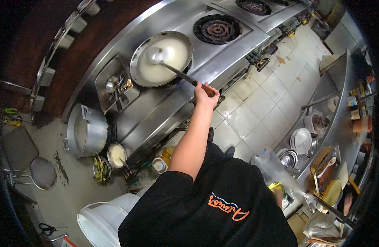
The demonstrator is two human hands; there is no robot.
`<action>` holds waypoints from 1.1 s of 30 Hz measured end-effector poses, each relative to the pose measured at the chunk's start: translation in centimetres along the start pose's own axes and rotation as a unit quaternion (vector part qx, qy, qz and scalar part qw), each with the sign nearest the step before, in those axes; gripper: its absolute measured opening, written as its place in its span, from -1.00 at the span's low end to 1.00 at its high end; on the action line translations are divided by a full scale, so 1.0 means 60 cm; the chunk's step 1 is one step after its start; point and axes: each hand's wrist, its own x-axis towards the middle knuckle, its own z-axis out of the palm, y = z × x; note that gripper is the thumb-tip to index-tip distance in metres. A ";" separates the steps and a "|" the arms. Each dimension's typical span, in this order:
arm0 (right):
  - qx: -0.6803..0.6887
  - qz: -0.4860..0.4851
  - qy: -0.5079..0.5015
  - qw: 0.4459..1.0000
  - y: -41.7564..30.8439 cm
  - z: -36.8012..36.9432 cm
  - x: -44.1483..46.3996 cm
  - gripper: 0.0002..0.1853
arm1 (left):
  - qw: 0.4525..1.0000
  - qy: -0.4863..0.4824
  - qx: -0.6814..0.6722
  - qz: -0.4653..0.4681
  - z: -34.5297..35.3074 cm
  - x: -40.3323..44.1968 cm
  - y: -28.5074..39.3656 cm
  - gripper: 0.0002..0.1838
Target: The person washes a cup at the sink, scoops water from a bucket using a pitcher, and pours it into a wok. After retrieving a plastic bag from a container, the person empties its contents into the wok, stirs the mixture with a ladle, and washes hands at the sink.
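My left hand (206, 94) is closed around the wooden handle end of a long ladle (179, 73). The ladle's round metal bowl rests in a milky white liquid (173, 51). That liquid fills much of a wide wok (134, 68) on the steel stove. Of my right arm, only a small strip of skin shows beside my black shirt (177, 214); the hand itself is hidden. Close to that strip lie a clear plastic bag (271, 164) and something yellow.
A bare burner (217, 29) sits right of the wok. Left are a steel tray of utensils (105, 74), a large pot (94, 131), a small bowl of pale liquid (115, 154), a strainer (43, 173) and a white bucket (99, 224). Bowls (300, 141) stand on the right shelf.
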 end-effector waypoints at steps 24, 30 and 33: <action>0.024 -0.023 -0.006 0.999 0.002 0.083 -0.023 -0.67 | 0.895 0.069 0.408 0.169 -0.129 -0.034 0.084 -0.66; 0.052 0.021 0.043 0.997 -0.088 0.112 -0.078 -0.76 | 0.841 0.116 0.451 0.275 -0.141 -0.014 0.072 -0.62; 0.037 0.003 0.037 0.999 -0.074 0.105 -0.070 -0.75 | 0.878 0.076 0.394 0.261 -0.102 -0.043 0.087 -0.62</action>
